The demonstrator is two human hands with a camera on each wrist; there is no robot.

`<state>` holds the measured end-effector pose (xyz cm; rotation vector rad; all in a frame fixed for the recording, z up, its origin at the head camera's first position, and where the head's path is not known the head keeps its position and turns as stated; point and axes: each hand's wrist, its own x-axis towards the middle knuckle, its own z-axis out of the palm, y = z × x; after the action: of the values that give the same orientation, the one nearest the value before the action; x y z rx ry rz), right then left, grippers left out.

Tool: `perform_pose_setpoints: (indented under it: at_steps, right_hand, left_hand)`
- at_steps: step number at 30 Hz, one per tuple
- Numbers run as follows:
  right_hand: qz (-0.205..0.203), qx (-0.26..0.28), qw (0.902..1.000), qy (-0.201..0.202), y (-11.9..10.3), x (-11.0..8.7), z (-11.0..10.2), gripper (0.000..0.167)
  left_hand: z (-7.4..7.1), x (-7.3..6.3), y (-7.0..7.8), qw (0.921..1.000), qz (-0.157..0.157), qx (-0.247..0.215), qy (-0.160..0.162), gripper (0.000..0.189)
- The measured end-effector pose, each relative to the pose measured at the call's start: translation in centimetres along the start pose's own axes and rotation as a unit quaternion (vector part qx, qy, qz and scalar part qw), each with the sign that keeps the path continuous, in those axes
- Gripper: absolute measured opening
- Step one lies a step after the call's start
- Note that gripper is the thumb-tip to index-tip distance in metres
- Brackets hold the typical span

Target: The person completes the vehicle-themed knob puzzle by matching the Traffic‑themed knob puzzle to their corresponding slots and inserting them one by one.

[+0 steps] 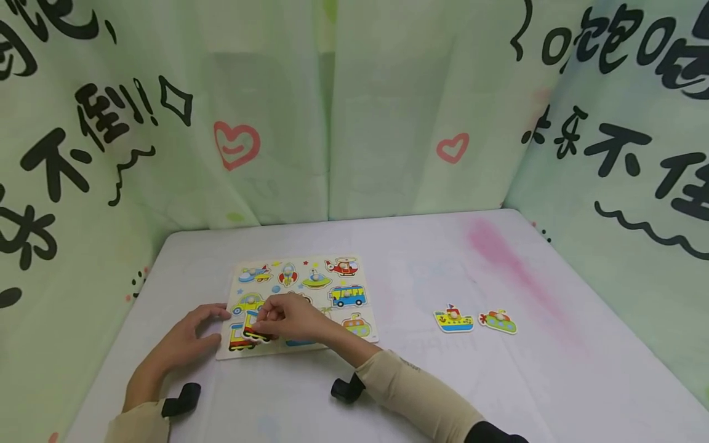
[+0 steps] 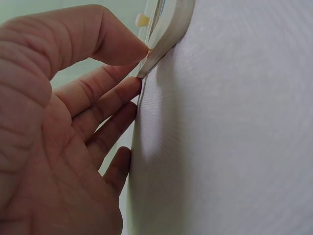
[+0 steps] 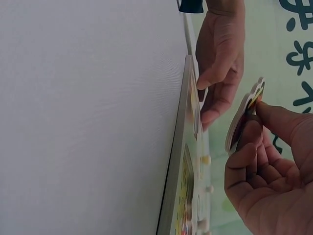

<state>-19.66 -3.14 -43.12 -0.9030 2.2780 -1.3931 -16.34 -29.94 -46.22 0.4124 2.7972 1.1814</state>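
A wooden knob puzzle board with vehicle pictures lies on the left of the table. My right hand pinches a train puzzle piece between thumb and fingers, over the board's lower left part. In the right wrist view the piece is tilted and raised off the board. My left hand is at the board's left edge. In the left wrist view, its thumb and fingertips are at the board's side, with the other fingers loosely extended.
To the right on the white table lie a boat piece and a green submarine piece. Light green curtains with lettering and hearts surround the table at the back and sides.
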Motion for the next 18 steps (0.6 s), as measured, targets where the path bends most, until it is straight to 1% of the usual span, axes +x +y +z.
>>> perform_pose_setpoints:
  at_steps: [5, 9, 11, 15, 18]
  right_hand:
    - [0.003, -0.024, 0.9997, 0.000, 0.2, 0.8, 0.6, 0.013]
    - [0.008, -0.051, 0.9985, -0.020, 0.1, 1.4, 1.4, 0.012]
    - [0.006, -0.082, 0.9961, -0.031, 0.0, 1.7, 1.7, 0.013]
    - [0.005, -0.137, 0.9898, -0.038, -0.3, 2.4, 2.1, 0.012]
    - [0.006, -0.173, 0.9839, -0.043, -0.6, 3.1, 2.3, 0.013]
  left_hand:
    - [0.0, -0.1, 0.0, 1.0000, 0.006, -0.006, 0.001, 0.036]
    - [0.0, -0.3, 0.0, 1.0000, -0.005, -0.001, -0.003, 0.036]
    - [0.0, -0.5, -0.1, 1.0000, -0.004, 0.001, -0.004, 0.036]
    - [0.0, -0.3, -0.1, 0.9999, 0.017, 0.000, 0.004, 0.036]
    - [0.0, -0.1, 0.0, 0.9997, 0.024, -0.001, 0.010, 0.036]
